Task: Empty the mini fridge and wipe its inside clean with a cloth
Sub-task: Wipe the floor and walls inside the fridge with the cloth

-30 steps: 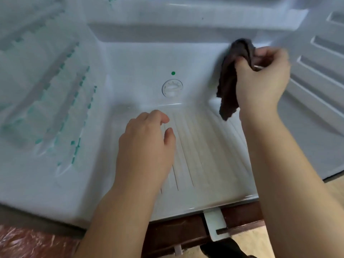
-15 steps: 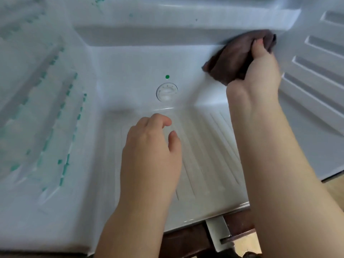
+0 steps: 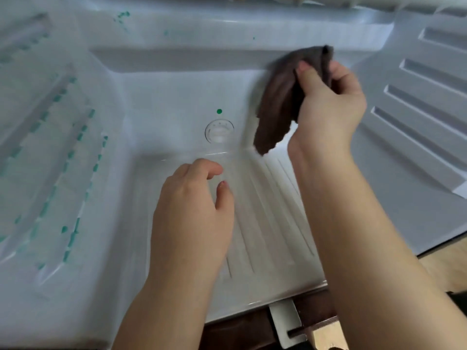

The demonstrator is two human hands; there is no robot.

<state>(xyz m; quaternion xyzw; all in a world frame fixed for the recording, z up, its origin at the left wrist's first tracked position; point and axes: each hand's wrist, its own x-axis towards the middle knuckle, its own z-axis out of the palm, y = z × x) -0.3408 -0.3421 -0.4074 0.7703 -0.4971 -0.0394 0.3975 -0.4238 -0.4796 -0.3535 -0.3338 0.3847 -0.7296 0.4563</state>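
Head view: mini fridge [image 3: 156, 102] interior, nothing stored inside. R hand [image 3: 328, 107] is up at the back-right corner, fingers and thumb curled round a dark brown cloth [image 3: 278, 102]; the cloth's top sits vs. the back wall and its loose end hangs just above the ribbed floor [image 3: 273, 223]. R forearm blocks the floor's right edge. L hand [image 3: 194, 213] is over the floor's middle, fingers loosely curled, holding nothing, possibly resting there. Behind: round fitting [image 3: 219, 131] w/ green dot [image 3: 219, 111] above. Green specks [image 3: 73, 233] on left wall; shelf rails [image 3: 417, 102] at right; white bracket [image 3: 285, 322] below the front lip.
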